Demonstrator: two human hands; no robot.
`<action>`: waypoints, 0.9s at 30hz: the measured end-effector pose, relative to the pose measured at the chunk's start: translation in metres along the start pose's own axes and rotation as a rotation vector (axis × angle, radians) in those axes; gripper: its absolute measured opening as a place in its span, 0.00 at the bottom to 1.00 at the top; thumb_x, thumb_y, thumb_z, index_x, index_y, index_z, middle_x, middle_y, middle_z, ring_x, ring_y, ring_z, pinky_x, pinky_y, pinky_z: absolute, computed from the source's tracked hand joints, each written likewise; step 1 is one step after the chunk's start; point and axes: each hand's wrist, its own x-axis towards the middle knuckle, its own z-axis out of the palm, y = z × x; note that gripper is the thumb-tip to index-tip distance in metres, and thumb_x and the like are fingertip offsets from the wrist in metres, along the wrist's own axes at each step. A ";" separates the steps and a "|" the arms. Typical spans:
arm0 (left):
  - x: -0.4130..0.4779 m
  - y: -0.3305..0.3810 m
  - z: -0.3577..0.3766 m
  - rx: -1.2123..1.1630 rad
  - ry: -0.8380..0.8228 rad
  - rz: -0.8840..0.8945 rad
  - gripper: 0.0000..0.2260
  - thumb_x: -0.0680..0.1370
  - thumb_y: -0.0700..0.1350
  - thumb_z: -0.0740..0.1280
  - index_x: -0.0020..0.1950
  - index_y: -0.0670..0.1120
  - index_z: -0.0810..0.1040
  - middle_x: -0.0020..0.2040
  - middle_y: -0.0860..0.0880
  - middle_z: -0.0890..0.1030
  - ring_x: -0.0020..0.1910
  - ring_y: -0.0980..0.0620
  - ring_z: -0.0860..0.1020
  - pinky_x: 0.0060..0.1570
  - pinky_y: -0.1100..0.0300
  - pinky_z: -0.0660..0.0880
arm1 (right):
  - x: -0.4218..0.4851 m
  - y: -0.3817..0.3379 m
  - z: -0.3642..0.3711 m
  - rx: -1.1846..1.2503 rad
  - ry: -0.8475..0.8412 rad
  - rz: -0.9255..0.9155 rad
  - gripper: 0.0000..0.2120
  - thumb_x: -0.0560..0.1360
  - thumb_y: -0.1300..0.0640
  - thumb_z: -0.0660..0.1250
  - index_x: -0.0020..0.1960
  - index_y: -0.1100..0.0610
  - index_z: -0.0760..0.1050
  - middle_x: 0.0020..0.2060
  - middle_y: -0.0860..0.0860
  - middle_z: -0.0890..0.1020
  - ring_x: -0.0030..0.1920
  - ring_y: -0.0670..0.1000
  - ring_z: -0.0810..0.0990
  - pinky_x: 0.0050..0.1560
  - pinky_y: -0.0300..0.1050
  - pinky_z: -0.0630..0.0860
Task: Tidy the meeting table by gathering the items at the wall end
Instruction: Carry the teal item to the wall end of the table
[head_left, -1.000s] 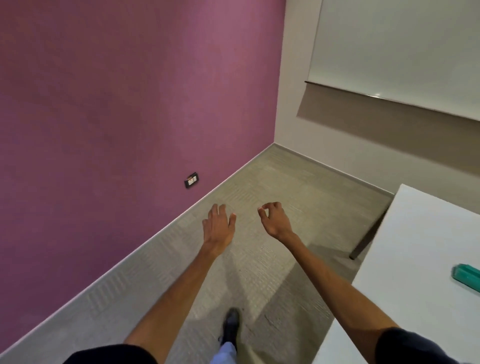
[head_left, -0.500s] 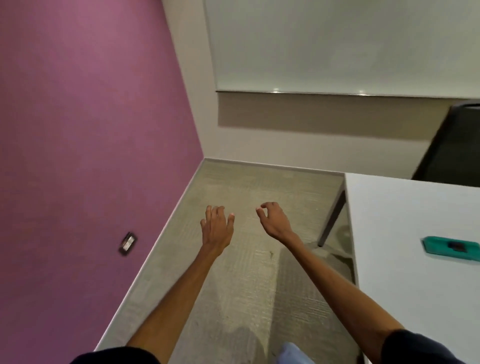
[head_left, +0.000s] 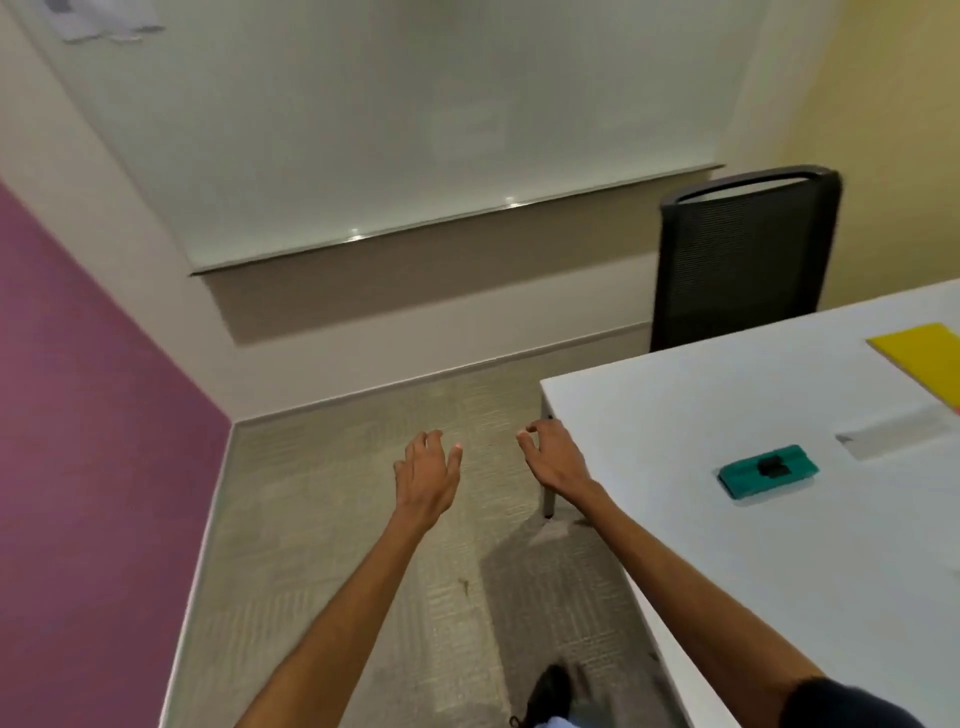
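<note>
— While your arms reach out over the carpet, where are your hands?
— Your left hand (head_left: 427, 480) is left of the tabletop (head_left: 727, 545), fingers loosely spread, empty; your right hand (head_left: 553, 457) is at its corner, fingers curled, holding nothing.
— Beyond that?
— The teal eraser (head_left: 768, 470) lies on it, a yellow sheet (head_left: 924, 358) farther along.

I see a whiteboard (head_left: 405, 119) on the wall ahead, a black chair (head_left: 743, 260) beneath its right end, carpet (head_left: 332, 519) underfoot.

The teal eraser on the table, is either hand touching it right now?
No. The eraser lies alone on the table, while the left hand and right hand hover empty off its corner.
</note>
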 end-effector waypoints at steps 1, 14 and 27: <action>0.017 0.013 0.004 -0.003 -0.014 0.025 0.22 0.83 0.55 0.54 0.72 0.44 0.68 0.71 0.44 0.71 0.70 0.43 0.70 0.67 0.44 0.67 | 0.010 0.009 -0.011 0.000 0.011 0.023 0.21 0.82 0.46 0.56 0.65 0.60 0.74 0.66 0.58 0.74 0.66 0.57 0.74 0.67 0.54 0.71; 0.136 0.219 0.096 0.087 -0.401 0.502 0.20 0.84 0.49 0.57 0.74 0.44 0.65 0.72 0.43 0.70 0.71 0.43 0.69 0.68 0.47 0.68 | 0.050 0.159 -0.144 0.091 0.330 0.476 0.21 0.83 0.46 0.56 0.69 0.58 0.71 0.68 0.55 0.72 0.69 0.56 0.71 0.70 0.55 0.68; 0.154 0.420 0.192 0.149 -0.841 1.162 0.24 0.79 0.31 0.59 0.75 0.44 0.65 0.70 0.43 0.71 0.66 0.46 0.73 0.67 0.57 0.70 | 0.001 0.280 -0.191 0.235 0.506 0.990 0.26 0.80 0.45 0.62 0.72 0.59 0.66 0.70 0.56 0.70 0.70 0.56 0.69 0.69 0.56 0.70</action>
